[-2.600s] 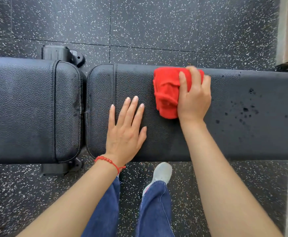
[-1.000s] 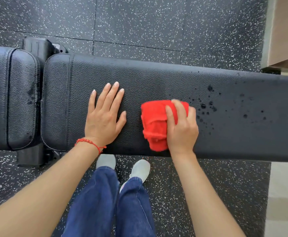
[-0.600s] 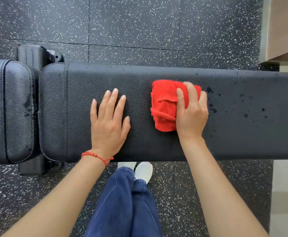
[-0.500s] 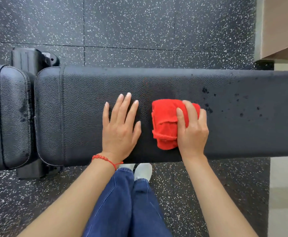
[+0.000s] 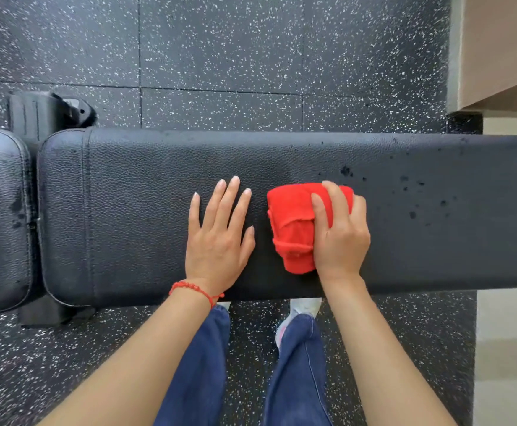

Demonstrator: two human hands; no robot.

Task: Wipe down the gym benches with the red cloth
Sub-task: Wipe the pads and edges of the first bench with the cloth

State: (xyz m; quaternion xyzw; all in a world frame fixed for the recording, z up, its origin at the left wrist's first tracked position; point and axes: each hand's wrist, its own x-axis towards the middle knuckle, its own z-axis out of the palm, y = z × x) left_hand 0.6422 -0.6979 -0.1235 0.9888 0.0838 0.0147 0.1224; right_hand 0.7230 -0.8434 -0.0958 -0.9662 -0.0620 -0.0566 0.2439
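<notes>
While the head camera looks straight down, the long black bench pad (image 5: 128,216) runs right across the frame, and both hands are on it. Right hand (image 5: 341,238) sits on the red cloth (image 5: 294,229), fingers curled over its far edge and thumb tucked along its side, gripping the bunched fabric and pressing it onto the vinyl near the pad's near edge. Left hand (image 5: 218,241) lies just beside the cloth, apart from it, palm down, fingers straight and slightly spread, holding nothing. A red bracelet (image 5: 195,289) circles that wrist. Dark droplets (image 5: 413,198) speckle the pad to the right of the cloth. At far left a second pad (image 5: 0,219) butts up close, with a narrow gap between the two and a black frame bracket (image 5: 48,112) poking out behind. Below the bench, blue jeans (image 5: 198,373) and a pale shoe (image 5: 304,307) stand on speckled rubber flooring (image 5: 220,50).
</notes>
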